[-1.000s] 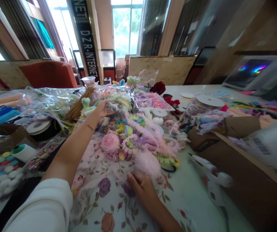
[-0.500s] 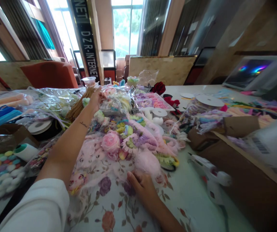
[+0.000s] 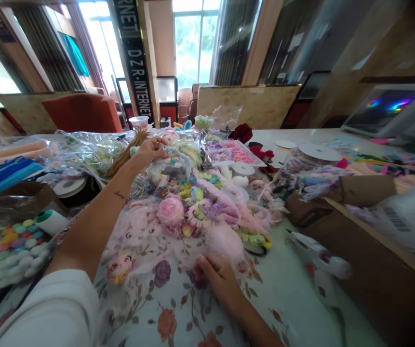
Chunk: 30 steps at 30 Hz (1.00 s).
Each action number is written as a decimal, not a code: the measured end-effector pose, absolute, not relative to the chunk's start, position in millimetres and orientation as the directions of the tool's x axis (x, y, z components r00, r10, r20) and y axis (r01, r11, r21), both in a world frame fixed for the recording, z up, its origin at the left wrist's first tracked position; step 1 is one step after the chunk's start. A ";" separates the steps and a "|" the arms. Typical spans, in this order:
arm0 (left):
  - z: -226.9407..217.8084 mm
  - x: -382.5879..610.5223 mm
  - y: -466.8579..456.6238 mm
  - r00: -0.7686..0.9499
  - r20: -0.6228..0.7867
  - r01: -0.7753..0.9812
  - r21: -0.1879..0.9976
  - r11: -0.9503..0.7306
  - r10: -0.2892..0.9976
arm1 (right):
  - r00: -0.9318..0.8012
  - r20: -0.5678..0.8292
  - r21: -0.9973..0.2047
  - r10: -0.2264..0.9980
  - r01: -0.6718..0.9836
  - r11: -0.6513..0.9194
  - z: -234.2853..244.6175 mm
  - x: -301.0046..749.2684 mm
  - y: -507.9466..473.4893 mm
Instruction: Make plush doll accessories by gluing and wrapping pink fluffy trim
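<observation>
My left hand (image 3: pixel 153 148) reaches far into a heap of craft trimmings, fingers bent together over pale fluffy trim (image 3: pixel 176 161); anything between them is hard to make out. Close to me, my right hand (image 3: pixel 220 277) is closed, thumb against the fingers, at the lower edge of a pale pink fluffy ball (image 3: pixel 224 242). Its fingertips are partly hidden, so what it grips does not show. Between the hands lie a pink fabric rose (image 3: pixel 170 210) and a pink fuzzy strip (image 3: pixel 217 195). Pale pink tulle (image 3: pixel 138 224) and a doll-face piece (image 3: pixel 120 267) lie left of the right hand.
A glue gun (image 3: pixel 319 258) lies to the right, beside a cardboard box (image 3: pixel 359 260). Colored pom-poms (image 3: pixel 15 241) and a thread spool (image 3: pixel 50 221) are at left. Behind the heap are a dark red rose (image 3: pixel 241 132), a tray of pink bits (image 3: pixel 234 150) and a ribbon reel (image 3: pixel 319 152).
My left hand has shifted slightly right and down over the heap, its fingers now lower on the pale trim. My right hand stays by the pink ball. The whole view has shifted slightly.
</observation>
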<state>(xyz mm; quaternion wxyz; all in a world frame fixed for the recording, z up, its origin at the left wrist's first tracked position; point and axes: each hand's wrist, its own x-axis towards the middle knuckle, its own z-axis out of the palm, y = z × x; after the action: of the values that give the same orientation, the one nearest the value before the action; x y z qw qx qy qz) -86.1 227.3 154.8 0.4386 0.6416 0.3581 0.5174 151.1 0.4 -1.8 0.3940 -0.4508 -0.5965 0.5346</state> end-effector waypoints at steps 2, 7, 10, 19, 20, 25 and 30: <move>152.7 -79.2 208.3 0.251 0.358 0.023 0.927 -0.375 0.899 | -0.257 -0.047 -0.992 0.965 -0.098 -0.074 5.3 154.5 -0.6; 135.6 -61.1 134.2 0.534 0.272 0.185 0.886 -0.425 0.800 | 0.018 -0.049 -0.905 0.999 -0.424 -0.037 26.8 164.3 4.2; 129.9 -50.5 89.5 0.672 0.243 0.280 0.791 -0.544 0.700 | 0.080 0.010 -0.904 0.997 -0.426 0.044 42.3 164.9 7.5; 135.1 -41.6 49.2 0.726 0.272 0.307 0.693 -0.652 0.632 | -0.123 -0.052 -0.969 0.991 -0.233 -0.079 61.6 150.2 5.3; 133.0 -47.0 54.2 0.730 0.256 0.311 0.700 -0.642 0.633 | -0.093 -0.065 -0.957 0.994 -0.276 -0.088 59.8 150.6 6.4; 118.4 -83.2 110.1 0.697 -0.017 0.425 0.815 -0.394 0.717 | 0.083 -0.177 -0.863 0.981 -0.493 -0.113 48.7 157.6 14.3; 98.4 -74.4 201.8 0.206 0.046 0.441 0.887 -0.135 0.977 | 0.089 -0.267 -0.822 0.960 -0.542 -0.178 42.5 159.1 16.3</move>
<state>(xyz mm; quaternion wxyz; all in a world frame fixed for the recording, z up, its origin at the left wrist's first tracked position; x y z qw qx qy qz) -74.4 201.8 98.4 0.3912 0.6710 0.5286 0.3426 159.1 16.3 42.5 0.5947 -0.4369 -0.2392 0.6310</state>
